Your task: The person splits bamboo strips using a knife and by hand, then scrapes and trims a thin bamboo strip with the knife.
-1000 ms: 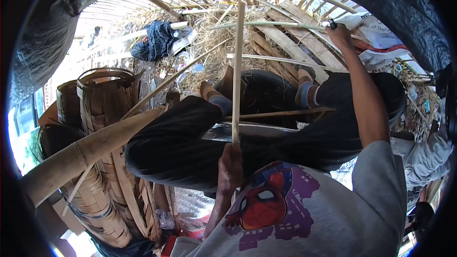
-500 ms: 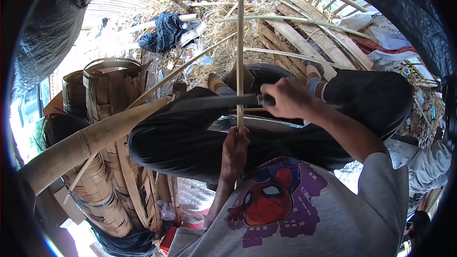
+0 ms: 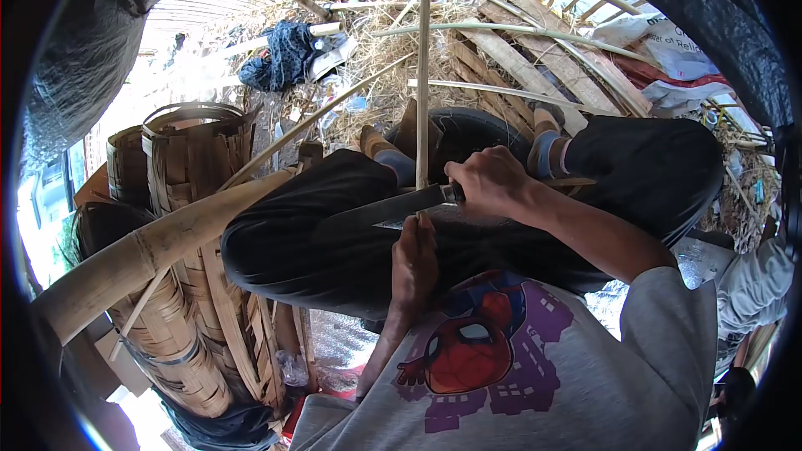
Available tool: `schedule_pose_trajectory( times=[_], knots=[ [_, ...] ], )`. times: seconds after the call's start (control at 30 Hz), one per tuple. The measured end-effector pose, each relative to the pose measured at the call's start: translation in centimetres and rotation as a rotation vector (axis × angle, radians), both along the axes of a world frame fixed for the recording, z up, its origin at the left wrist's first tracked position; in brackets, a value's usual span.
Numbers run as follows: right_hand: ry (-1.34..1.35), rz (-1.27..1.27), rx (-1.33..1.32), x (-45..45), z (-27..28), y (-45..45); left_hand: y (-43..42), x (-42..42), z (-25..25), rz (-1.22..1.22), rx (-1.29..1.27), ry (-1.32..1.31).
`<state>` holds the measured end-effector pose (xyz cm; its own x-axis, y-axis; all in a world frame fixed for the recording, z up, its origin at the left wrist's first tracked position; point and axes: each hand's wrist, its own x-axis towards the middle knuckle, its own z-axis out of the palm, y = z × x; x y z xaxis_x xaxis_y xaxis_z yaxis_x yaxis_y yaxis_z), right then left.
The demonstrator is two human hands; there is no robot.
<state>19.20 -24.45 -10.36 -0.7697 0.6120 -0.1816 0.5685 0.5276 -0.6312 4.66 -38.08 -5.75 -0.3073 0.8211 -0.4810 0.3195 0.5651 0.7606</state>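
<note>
A long, thin bamboo strip [image 3: 423, 92] stands out away from my body, its near end at my left hand [image 3: 415, 259]. The fingers of that hand are wrapped round the strip. My right hand [image 3: 493, 179] grips the dark handle of a machete [image 3: 388, 208]. The blade points left and slightly toward me, crossing the strip just beyond my left fingers. I cannot tell how deep its edge sits in the bamboo. My crossed legs in black trousers [image 3: 326, 255] lie beneath both hands.
A thick bamboo pole [image 3: 150, 255] slants across the left side, beside tall woven bamboo baskets [image 3: 196, 150]. Wooden planks [image 3: 535, 67], straw and loose bamboo strips lie beyond my feet. Dark patterned cloth [image 3: 284, 57] lies at upper left. Another person's grey sleeve [image 3: 756, 292] shows at right.
My right hand has brought the machete down along the strip toward my left hand. The blade now tilts more toward me. My left hand has barely moved.
</note>
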Motion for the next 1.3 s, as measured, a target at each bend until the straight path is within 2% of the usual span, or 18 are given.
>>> schedule_pose_trajectory(
  times=[0.2, 0.33, 0.53, 0.63, 0.7, 0.73, 0.8, 0.83, 0.87, 0.9, 0.97, 1.03, 1.07, 1.13, 1.17, 1.3],
  knots=[
    [0.016, 0.025, 0.038, -0.1, -1.4, 0.6, 0.2, 0.0, -0.2, -0.081, 0.018, 0.159],
    [0.003, 0.046, 0.062, 0.3, -1.7, 1.0, 0.7, 0.0, 0.4, -0.073, -0.078, 0.152],
    [-0.044, 0.031, 0.078, 0.6, -2.6, 1.2, 0.9, -0.2, -0.4, -0.109, -0.055, 0.122],
    [-0.074, -0.023, 0.084, 0.8, -3.7, 1.3, 1.1, -0.2, 0.2, -0.043, -0.054, 0.015],
    [-0.231, -0.216, 0.085, 2.4, -4.2, 3.3, 0.8, -0.7, 0.5, -0.012, -0.159, -0.021],
    [-0.255, -0.535, -0.116, 4.5, -3.2, 6.3, -0.2, -0.5, 1.1, -0.016, -0.162, -0.018],
    [-0.283, -0.883, 0.032, 10.6, -8.0, 13.5, -2.5, -0.4, 2.6, -0.022, -0.257, -0.128],
    [-0.276, -0.877, 0.046, 11.7, -6.5, 14.2, -2.8, -0.8, 2.5, -0.010, -0.272, -0.121],
    [-0.273, -0.885, 0.084, 12.9, -4.4, 15.3, -1.9, -1.1, 1.5, 0.108, -0.223, -0.165],
    [-0.158, -0.925, 0.052, 12.7, -4.5, 15.1, -1.2, -0.8, 0.8, 0.229, -0.172, -0.219],
    [0.039, -0.988, 0.053, 10.5, -5.3, 12.8, -0.2, -0.5, 0.4, 0.183, -0.153, -0.234],
    [0.034, -0.857, -0.144, 7.5, -2.8, 9.7, 0.0, -0.6, 0.6, 0.136, -0.148, -0.222],
    [0.196, -0.720, -0.135, 6.0, -2.2, 7.7, 0.0, -0.6, 0.6, 0.154, -0.142, -0.240],
    [0.214, -0.456, -0.047, 3.9, -1.6, 4.9, 0.1, -0.4, 0.6, 0.185, -0.133, -0.253],
    [0.145, -0.333, -0.087, 3.0, -0.1, 4.0, 0.1, -0.4, 0.6, 0.180, -0.143, -0.252],
    [0.173, -0.145, -0.111, 1.3, 0.5, 0.2, 0.1, -0.6, 0.3, 0.182, -0.171, -0.262]
  ],
)
